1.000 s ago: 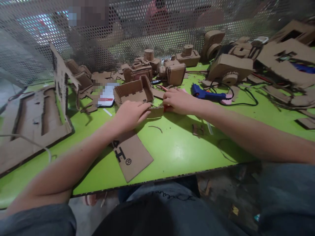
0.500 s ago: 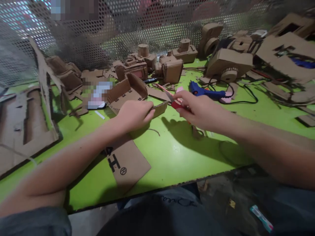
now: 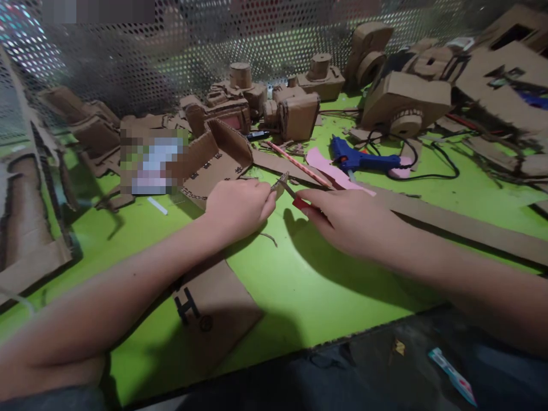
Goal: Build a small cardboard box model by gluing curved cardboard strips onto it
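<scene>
While L hand (image 3: 237,208) pinches a small cardboard scrap (image 3: 278,186) at its 3 o'clock, R hand (image 3: 351,220) grips a red-handled craft knife (image 3: 300,203) narrow, tip right by scrap; cardboard tray (image 3: 212,168) sits at L hand's 11 o'clock.

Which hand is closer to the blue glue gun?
Right. The right hand is just below the glue gun, not touching it; the left hand is farther away, off to its left.

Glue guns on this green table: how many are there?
1: a blue hot glue gun, lying on the green table right of centre, with its black cord curling beside it. Others could be hidden behind the cardboard pieces.
</scene>
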### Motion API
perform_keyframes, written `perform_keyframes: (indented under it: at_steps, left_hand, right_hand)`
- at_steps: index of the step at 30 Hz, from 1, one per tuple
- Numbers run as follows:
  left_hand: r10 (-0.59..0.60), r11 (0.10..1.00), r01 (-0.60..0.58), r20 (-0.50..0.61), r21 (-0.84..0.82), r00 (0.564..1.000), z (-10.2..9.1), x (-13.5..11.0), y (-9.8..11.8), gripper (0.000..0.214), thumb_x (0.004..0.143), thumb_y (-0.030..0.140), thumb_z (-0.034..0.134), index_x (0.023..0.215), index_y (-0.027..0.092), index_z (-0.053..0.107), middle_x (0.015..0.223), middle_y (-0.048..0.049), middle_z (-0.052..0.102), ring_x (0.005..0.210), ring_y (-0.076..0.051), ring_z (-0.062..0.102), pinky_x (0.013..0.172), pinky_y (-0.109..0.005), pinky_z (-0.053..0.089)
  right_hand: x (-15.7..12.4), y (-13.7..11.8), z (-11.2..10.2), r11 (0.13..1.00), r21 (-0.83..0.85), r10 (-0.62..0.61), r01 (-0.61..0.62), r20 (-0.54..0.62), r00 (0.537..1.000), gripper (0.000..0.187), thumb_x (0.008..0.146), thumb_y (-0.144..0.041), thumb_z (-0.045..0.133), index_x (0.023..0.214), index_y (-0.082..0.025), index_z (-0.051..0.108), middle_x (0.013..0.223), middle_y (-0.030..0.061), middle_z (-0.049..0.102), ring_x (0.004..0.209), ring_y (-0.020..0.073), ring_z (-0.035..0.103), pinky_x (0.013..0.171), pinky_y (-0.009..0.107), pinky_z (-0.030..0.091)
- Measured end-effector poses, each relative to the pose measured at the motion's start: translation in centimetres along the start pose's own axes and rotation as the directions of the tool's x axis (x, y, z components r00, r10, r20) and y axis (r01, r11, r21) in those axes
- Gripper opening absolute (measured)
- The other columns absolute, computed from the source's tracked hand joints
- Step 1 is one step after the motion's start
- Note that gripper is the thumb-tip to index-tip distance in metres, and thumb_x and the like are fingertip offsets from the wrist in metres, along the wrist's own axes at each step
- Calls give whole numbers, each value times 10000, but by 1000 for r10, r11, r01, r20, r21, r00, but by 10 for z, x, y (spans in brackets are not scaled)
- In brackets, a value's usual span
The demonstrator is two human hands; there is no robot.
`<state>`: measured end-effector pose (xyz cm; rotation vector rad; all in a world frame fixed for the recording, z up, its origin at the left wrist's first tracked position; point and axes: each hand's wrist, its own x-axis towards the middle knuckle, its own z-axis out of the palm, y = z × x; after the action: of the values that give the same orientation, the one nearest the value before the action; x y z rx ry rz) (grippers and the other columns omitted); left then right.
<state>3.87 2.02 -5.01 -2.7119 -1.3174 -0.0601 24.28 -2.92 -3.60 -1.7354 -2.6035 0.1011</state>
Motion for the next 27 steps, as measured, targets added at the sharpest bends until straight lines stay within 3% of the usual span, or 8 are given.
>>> perform_keyframes:
  at_steps: [5,12,16,22,27]
  left_hand:
    - [-10,1000,10,14,26,1000,0,1,1,494,1076,344,368,935,159,804,829,-138,795,740,-294,758,531,-350,328]
    - [14,1000,-14,-10,26,1000,1,1,0,488,1081,344,380,945,164,812,830,-139,798,737,-291,751,534,-350,338]
    - [20,999,-20,1,35,1000,2,2,0,489,1080,331,387,970,153,829,848,-150,800,725,-274,722,551,-343,381]
    - [-22,999,22,7,-35,1000,2,3,1,477,1076,337,398,900,158,804,816,-142,779,691,-274,695,559,-352,395]
    - [15,1000,-16,-36,-24,999,5,4,-1,454,1070,324,416,850,166,780,780,-127,768,661,-247,672,544,-340,335]
  right_hand:
    - [4,-6,-4,998,-64,10,-7,42,999,273,1017,-173,483,1008,-170,756,782,115,788,645,228,654,578,338,319]
    - [8,-14,-15,993,-90,89,-81,95,991,239,957,-136,536,1023,-177,763,726,116,743,612,243,614,557,349,270]
    - [14,-16,-23,983,-182,62,-34,151,987,261,917,-105,545,1002,-181,780,682,98,728,523,199,523,522,335,242]
    - [24,-19,-31,980,-199,32,4,174,984,208,762,-19,624,688,-203,685,495,36,554,413,143,331,497,343,268]
    - [23,2,-17,998,-13,-54,54,29,998,322,727,-82,691,514,-258,527,382,2,358,436,177,417,566,373,368]
